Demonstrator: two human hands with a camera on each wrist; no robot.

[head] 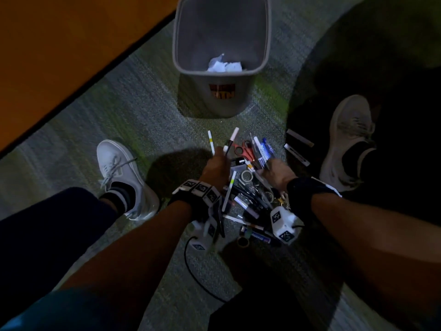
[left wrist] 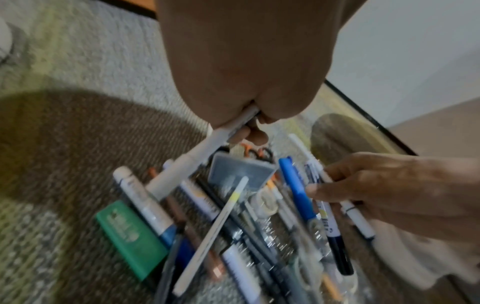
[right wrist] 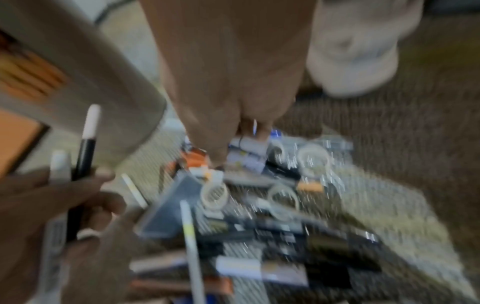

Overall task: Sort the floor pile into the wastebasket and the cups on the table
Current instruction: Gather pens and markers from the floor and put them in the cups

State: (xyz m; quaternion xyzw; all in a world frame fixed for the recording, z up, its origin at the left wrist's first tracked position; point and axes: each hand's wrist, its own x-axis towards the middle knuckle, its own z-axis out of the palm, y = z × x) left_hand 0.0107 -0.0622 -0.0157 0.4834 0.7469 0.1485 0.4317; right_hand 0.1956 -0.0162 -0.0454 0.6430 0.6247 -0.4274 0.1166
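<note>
1. Left hand (head: 216, 167): curled round a small bundle of pens (head: 230, 140), whose tips fan out beyond the knuckles toward the wastebasket. The left wrist view shows a white marker (left wrist: 182, 166) running out of the fist.
2. Right hand (head: 278, 172): fingers bent down into the pile. In the left wrist view, thumb and fingers pinch a few thin pens (left wrist: 337, 197) at the pile's right edge; the right wrist view is too blurred to confirm the grip.
3. Pose: both forearms reach forward and down from a crouch, wrists close together over the pile, palms down, each wrist wearing a camera band.
4. Pile (head: 250, 194): on the carpet between the two shoes, just in front of the wastebasket. It holds many pens and markers, red scissors (head: 243, 149), tape rolls (head: 247, 176), a clear box (left wrist: 239, 174) and a green eraser (left wrist: 130, 236).
5. Wastebasket (head: 262, 58): upright, just beyond the pile, with crumpled paper (head: 224, 64) at the bottom.
6. Progress (a judgement): some rubbish appears binned and a first handful of pens is gathered, but most of the pile remains on the floor. The cups and table are out of view, so nothing can be said of their contents.
7. Two flat strips (head: 298, 144) lie apart, to the right of the pile.
</note>
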